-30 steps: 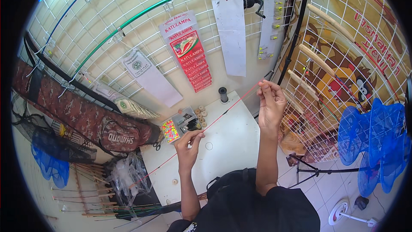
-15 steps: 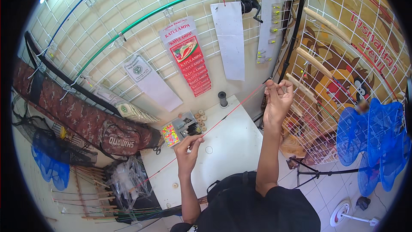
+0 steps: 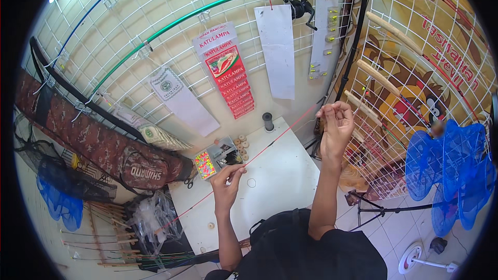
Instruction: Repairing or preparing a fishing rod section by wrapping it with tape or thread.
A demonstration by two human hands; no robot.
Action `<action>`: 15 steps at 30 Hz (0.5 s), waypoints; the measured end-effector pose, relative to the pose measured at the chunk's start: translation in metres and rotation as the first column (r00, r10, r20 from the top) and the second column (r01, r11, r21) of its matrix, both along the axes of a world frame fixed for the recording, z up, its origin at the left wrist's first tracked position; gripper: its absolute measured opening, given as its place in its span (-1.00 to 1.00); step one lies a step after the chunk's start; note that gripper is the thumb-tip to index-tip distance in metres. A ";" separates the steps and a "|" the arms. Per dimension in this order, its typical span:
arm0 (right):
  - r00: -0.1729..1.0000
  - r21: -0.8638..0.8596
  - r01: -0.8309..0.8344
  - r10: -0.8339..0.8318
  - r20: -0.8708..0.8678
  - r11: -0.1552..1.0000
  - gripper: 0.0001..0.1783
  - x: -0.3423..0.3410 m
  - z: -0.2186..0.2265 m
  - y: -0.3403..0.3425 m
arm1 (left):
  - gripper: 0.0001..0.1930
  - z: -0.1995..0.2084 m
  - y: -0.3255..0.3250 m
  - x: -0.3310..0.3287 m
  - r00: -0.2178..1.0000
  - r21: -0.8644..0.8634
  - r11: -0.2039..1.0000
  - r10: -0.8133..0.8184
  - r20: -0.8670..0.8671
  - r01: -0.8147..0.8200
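My left hand [image 3: 226,186] pinches a thin red fishing rod [image 3: 290,128] between thumb and fingertips. The rod slants from the lower left up to the far right, over the white table, with dark bands along it. Close to its upper right end is my right hand [image 3: 336,130], raised, thumb and forefinger pressed together and the other fingers curled. Whatever sits in that pinch is too fine to make out; a faint thread-like trace shows beside the fingertips.
On the white table [image 3: 290,176] stand a dark spool [image 3: 267,122], several cork rings [image 3: 241,148], a tray of small parts [image 3: 224,150] and a box of bright beads [image 3: 204,165]. Wire racks with rods rise behind and right. Blue nets [image 3: 451,166] hang at right; a camouflage rod bag [image 3: 104,135] leans left.
My right hand has dropped slightly and its fingertips have moved off the rod's upper end. The left hand keeps its pinch on the rod at nearly the same place.
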State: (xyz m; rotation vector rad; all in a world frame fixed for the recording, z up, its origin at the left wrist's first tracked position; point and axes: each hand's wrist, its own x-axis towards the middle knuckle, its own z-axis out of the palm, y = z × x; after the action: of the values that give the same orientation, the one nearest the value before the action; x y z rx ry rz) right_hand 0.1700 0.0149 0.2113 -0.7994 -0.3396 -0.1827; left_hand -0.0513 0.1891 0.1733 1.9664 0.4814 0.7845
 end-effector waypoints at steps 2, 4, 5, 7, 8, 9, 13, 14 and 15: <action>0.999 0.032 -0.030 0.030 -0.014 0.999 -0.86 -0.005 -0.004 0.002 | -0.92 0.001 0.001 0.000 1.000 0.014 1.000 -0.004 -0.017 0.005; 0.998 0.054 -0.053 0.055 -0.027 0.997 -0.88 -0.008 -0.008 0.004 | -0.91 0.002 0.001 0.000 1.000 0.016 1.000 -0.008 -0.015 0.008; 0.998 0.054 -0.054 0.056 -0.029 0.997 -0.88 -0.009 -0.010 0.004 | -0.91 0.001 0.001 0.000 1.000 0.012 1.000 -0.013 0.002 0.013; 0.991 0.070 -0.099 0.104 -0.080 0.993 -0.88 -0.010 -0.013 0.005 | -0.91 -0.001 0.001 0.001 1.000 0.013 1.000 -0.014 0.009 0.014; 0.991 0.070 -0.097 0.103 -0.082 0.993 -0.88 -0.010 -0.016 0.004 | -0.91 -0.001 0.001 0.001 1.000 0.014 1.000 -0.018 0.016 0.018; 0.989 0.070 -0.106 0.112 -0.097 0.992 -0.88 -0.009 -0.019 0.003 | -0.91 -0.001 0.002 0.000 1.000 0.014 1.000 -0.019 0.014 0.019; 0.963 0.058 -0.191 0.198 -0.182 0.980 -0.85 -0.009 -0.021 -0.001 | -0.91 -0.002 0.003 0.000 1.000 0.017 1.000 -0.013 -0.026 0.014; 0.955 0.075 -0.209 0.220 -0.198 0.975 -0.81 -0.008 -0.020 -0.003 | -0.91 -0.004 0.003 0.001 1.000 0.013 1.000 -0.014 -0.003 0.014; 0.955 0.076 -0.208 0.220 -0.199 0.975 -0.81 -0.008 -0.020 -0.003 | -0.91 -0.005 0.003 0.002 1.000 0.009 1.000 -0.014 0.019 0.014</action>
State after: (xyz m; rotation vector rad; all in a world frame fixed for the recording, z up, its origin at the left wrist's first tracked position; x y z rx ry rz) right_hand 0.1615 0.0120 0.1914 -0.7154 -0.2223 0.0943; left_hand -0.0496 0.1919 0.1682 1.9668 0.4525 0.7973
